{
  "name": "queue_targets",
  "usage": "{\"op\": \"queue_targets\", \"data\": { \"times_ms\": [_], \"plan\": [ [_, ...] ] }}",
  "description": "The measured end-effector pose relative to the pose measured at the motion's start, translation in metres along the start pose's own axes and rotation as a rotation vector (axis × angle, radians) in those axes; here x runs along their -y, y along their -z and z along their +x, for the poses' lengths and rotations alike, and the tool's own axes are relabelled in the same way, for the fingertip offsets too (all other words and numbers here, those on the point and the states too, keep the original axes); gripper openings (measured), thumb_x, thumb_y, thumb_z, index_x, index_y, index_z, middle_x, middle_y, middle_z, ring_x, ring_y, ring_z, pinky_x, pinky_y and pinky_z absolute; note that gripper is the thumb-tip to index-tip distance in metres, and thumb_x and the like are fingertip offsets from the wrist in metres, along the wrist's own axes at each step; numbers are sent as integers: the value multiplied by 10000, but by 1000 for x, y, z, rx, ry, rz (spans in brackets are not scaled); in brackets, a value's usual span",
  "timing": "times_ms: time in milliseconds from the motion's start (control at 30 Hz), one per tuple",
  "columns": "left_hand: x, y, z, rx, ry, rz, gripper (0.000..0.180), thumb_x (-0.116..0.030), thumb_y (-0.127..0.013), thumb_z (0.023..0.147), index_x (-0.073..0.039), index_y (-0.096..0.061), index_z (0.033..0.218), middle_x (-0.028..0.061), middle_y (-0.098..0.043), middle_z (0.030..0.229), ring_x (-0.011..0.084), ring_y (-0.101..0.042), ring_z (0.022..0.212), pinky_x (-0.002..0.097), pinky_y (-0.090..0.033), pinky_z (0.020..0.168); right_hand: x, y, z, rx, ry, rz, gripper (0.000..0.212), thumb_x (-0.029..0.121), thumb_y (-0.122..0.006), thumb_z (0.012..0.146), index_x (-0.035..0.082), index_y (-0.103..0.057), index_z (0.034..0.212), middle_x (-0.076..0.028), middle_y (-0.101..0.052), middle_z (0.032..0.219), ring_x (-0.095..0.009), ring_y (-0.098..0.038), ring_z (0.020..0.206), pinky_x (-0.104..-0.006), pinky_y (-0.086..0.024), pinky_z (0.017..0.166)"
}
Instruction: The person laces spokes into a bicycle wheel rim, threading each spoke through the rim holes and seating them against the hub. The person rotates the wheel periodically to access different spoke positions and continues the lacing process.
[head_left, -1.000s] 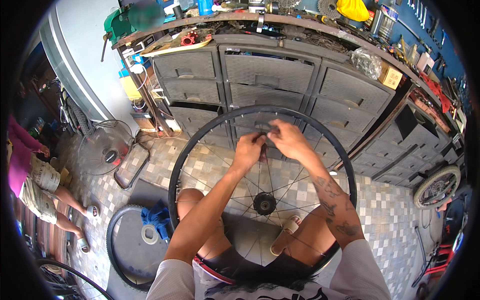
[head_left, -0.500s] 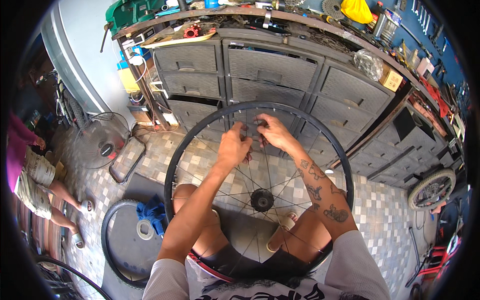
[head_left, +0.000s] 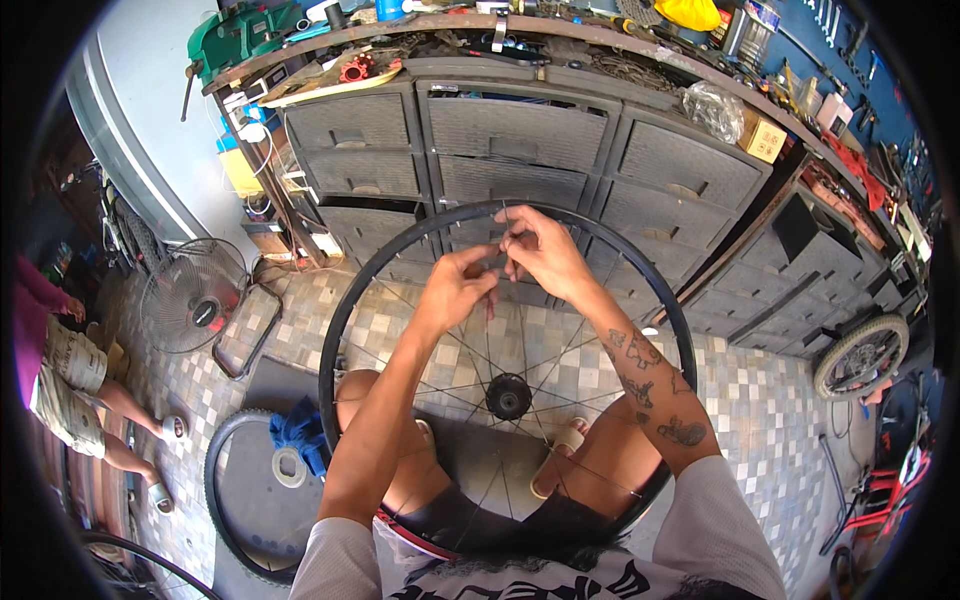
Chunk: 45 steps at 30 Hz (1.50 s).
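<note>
Spoked wheel (head_left: 508, 397), right hand (head_left: 545, 256) higher (nearer rim (head_left: 329, 375))

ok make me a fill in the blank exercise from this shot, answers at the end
In the picture, the left hand and right hand are ____ (above or below) the hub of the wheel.
The tattoos are on the ____ forearm.
The vise at the left end of the workbench is coloured ____.
The fan stands on the picture's ____ side.

Missing words: above; right; green; left
</note>
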<state>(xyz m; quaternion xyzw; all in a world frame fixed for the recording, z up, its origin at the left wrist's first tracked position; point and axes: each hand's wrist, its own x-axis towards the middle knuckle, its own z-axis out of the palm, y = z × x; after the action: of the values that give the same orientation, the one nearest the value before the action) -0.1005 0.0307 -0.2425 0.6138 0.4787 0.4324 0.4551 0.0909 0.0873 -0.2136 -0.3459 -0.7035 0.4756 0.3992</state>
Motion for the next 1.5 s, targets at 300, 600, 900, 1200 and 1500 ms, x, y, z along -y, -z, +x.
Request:
{"op": "queue_targets", "data": {
  "times_ms": [300, 600, 900, 1200, 1500],
  "plan": [
    [1, -44, 11, 56, 59, -563, 251, -133, -584, 1077, 52, -679, 1219, 82, -711, 922, 179, -703, 729, 337, -570, 606, -1, 36, 5, -313, 616, -916, 258, 253, -674, 1036, 113, -783, 1223, -167, -637, 1311, -364, -638, 1181, -519, -487, 1047],
    [-77, -71, -12, -293, -4, -725, 215, -206, -600, 1120, -13, -693, 1126, -8, -561, 782, 51, -371, 568, 225, -291, 491, 35, 105, 49, -110, -14, -638, 420, 453, -653, 1056, 58, -786, 1108, -109, -741, 871, -221, -702, 836, -392, -549, 810],
    [-230, -26, -50, -193, -751, -570, 293, -209, -573, 1138, 56, -655, 1230, 22, -581, 777, 36, -356, 562, 217, -308, 495, 333, 107, -11, -305, 735, -493, 273, 294, -776, 1013, 65, -697, 1141, 6, -723, 928, -62, -577, 815, -256, -465, 745],
    [-203, -41, -37, -348, -817, -511, 270, -168, -547, 1148, 45, -611, 1303, 53, -650, 812, 60, -465, 590, 220, -388, 536, 301, 110, -20, -343, 607, -344, 287, 253, -752, 1030, -11, -656, 1089, -64, -763, 925, -118, -682, 850, -281, -540, 809],
    [-234, -18, -36, -503, -767, -370, 258, -118, -552, 1132, 33, -576, 1340, 96, -700, 871, 141, -696, 764, 291, -600, 701, 262, 84, -28, -894, 1193, -673, 255, 76, -834, 918, -9, -678, 1102, -123, -733, 988, -199, -694, 917, -317, -546, 771]
  ]
}}
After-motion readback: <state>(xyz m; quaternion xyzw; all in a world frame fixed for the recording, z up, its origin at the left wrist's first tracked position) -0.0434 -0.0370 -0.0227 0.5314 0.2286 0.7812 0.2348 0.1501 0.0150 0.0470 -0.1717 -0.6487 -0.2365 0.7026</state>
